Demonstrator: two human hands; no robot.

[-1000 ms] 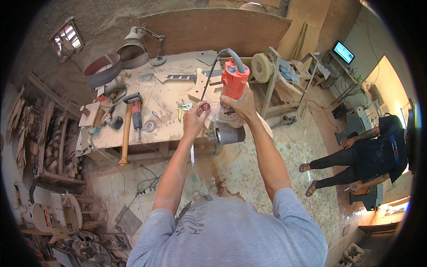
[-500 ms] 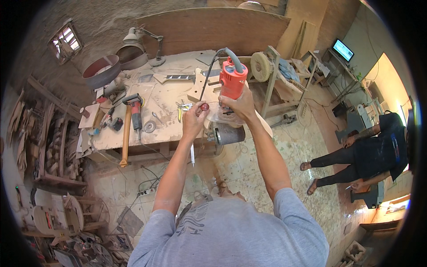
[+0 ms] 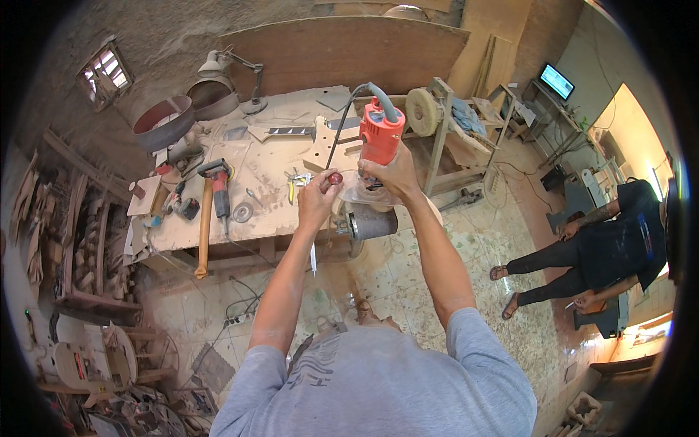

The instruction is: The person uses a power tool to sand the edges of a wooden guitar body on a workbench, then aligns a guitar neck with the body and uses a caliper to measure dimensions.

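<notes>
Over the front edge of the dusty workbench, my right hand [image 3: 389,173] wraps round a red router [image 3: 381,138]. A thick grey sleeve and a black cord rise from its top. Beneath it sits a clear base plate [image 3: 358,191], partly hidden by my hand. My left hand [image 3: 314,200] is closed on a round dark-red knob [image 3: 334,178], left of the router. The black cord runs down close to that knob. A pale guitar body [image 3: 317,151] and a fretted neck [image 3: 290,131] lie just beyond. Below the router, a dark sanding drum [image 3: 373,223] sticks out from the bench.
On the bench left are an angle grinder [image 3: 219,191], a wooden handle [image 3: 205,229], a disc [image 3: 242,212] and yellow-handled pliers [image 3: 291,191]. A desk lamp [image 3: 255,102] stands behind. A buffing wheel [image 3: 419,112] is at right. Another person [image 3: 619,237] stands far right; cables [image 3: 244,309] cross the floor.
The view has shifted slightly. Both hands keep their holds on the router and the knob, with hardly any movement visible.
</notes>
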